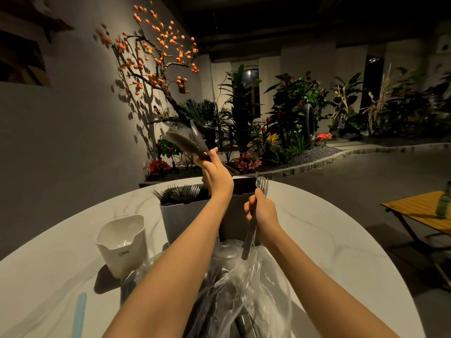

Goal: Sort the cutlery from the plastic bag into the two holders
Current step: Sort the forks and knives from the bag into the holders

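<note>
**Operator:** Head view, as I read it: my left hand [214,172] is raised at about twelve o'clock above the grey holder [181,215], fingers clenched round a blurred bundle of dark cutlery [185,142] that fans up toward eleven o'clock.

**Colleague:** And the other one?

**Operator:** My right hand [262,209] sits just right of centre, gripping a clear spoon and fork [262,185] with a dark knife [249,237]; the heads point up, the knife's end hangs down over the plastic bag [244,289].

**Colleague:** Where are the holders?

**Operator:** Grey one at eleven o'clock from the bag, dark forks [178,192] standing in it. A dark holder [235,215] stands touching its right side, behind my right hand. I cannot tell what it contains.

**Colleague:** Anything else?

**Operator:** A white container [122,242] at nine o'clock on the marble table [329,240], and more dark cutlery inside the bag at six.
</note>
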The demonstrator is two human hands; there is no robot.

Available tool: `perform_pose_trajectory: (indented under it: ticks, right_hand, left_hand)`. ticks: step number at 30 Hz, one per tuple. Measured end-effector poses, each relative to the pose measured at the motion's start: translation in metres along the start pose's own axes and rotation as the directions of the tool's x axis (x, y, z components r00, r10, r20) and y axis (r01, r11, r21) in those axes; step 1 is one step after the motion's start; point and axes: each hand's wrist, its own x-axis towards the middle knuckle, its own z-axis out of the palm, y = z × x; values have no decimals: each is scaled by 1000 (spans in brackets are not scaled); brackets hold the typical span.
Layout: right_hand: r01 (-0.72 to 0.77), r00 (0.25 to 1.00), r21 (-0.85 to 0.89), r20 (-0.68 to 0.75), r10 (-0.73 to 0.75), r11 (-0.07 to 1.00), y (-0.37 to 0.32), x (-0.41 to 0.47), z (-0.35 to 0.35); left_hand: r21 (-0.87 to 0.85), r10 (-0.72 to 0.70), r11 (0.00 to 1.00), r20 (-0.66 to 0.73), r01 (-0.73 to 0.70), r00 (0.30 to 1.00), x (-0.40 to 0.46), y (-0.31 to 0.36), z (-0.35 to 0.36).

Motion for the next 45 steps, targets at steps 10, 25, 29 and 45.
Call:
perform_pose_trajectory:
  ticks: [10,25,29,45]
  right_hand:
    - [70,998,-34,-1,-70,997,8,3,0]
    - [37,999,-16,14,-36,999,3,-5,2]
    - [89,995,-55,43,-86,995,-1,-10,5]
    - [139,955,-122,281,-100,983,-8,-50,32]
  left_hand:
    - [614,201,757,108,-224,974,3,-29,-2]
    - [438,287,802,314,-406,905,-9,-13,-24]
    - [479,354,703,405,-526,843,-8,-15,-34]
    - [243,111,939,456,-244,883,-37,20,-79]
